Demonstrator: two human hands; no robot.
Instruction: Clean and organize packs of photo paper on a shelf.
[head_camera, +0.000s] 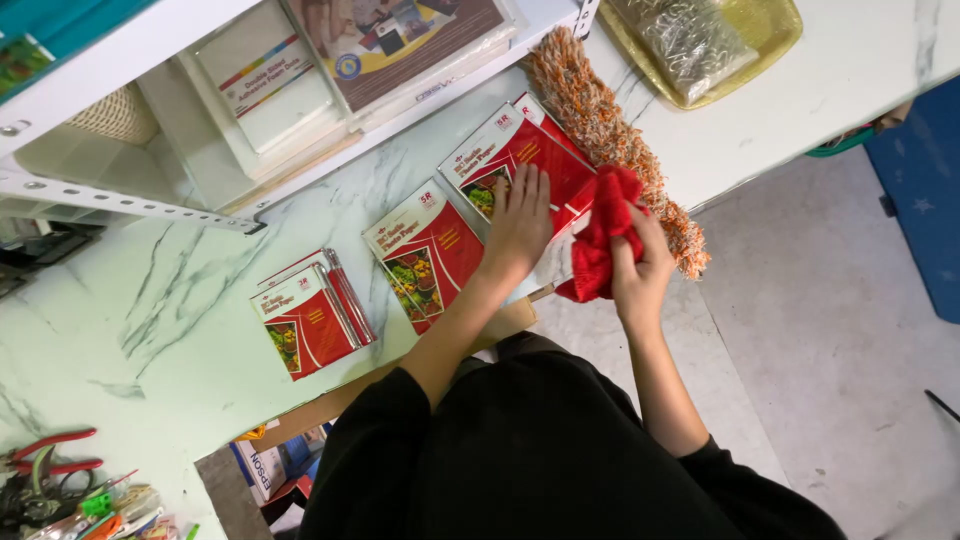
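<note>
White marble-patterned counter (200, 290) under a metal shelf. Right hand (640, 265) is clenched on a red cloth (598, 245) at the counter edge. Left hand (518, 225) lies flat, fingers spread, pinning a red photo-paper pack (520, 160). Judgement: hold the pack pinned and wipe in short strokes so the stack stays square. Beyond lies an orange-and-white duster (600, 125).

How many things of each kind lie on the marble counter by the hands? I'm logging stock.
Stacks of red photo-paper packs: 3
Red cloth, in right hand: 1
Orange-and-white duster: 1
Yellow tray: 1
Total: 6
Left hand rests on one stack.
</note>
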